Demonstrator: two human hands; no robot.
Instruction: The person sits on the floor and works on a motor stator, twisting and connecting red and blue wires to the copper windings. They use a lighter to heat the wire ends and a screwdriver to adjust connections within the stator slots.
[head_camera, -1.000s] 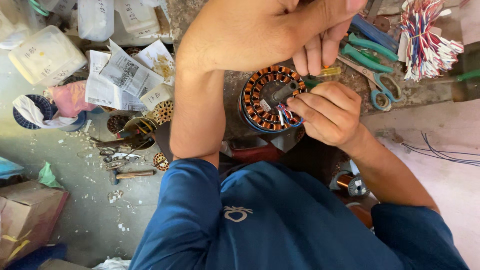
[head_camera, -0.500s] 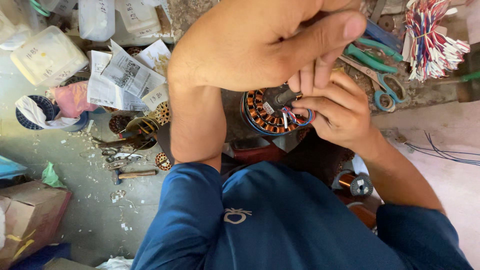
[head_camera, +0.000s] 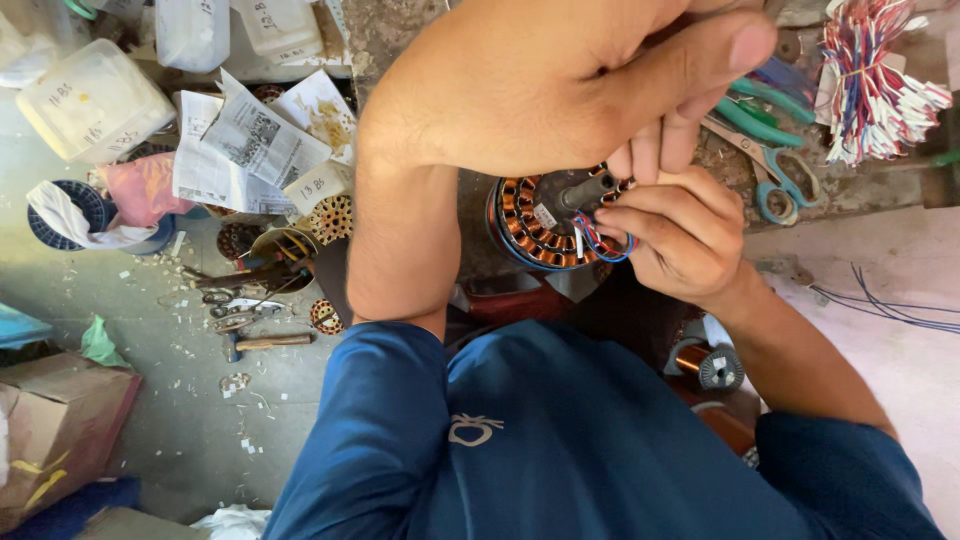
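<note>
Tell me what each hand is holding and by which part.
The right hand pinches the red and blue lead wires at the rim of the copper-wound motor stator. The left hand hovers over the stator; its grip cannot be told.

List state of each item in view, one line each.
left hand: raised close to the camera, fingers over the stator
right hand: pinching the red and blue wires
stator: flat on the bench, copper coils wound, partly hidden by hands
red and blue wires: looped at the stator's edge
scissors: lying on the bench, blades hidden
copper wire spool: wound, lying on its side
</note>
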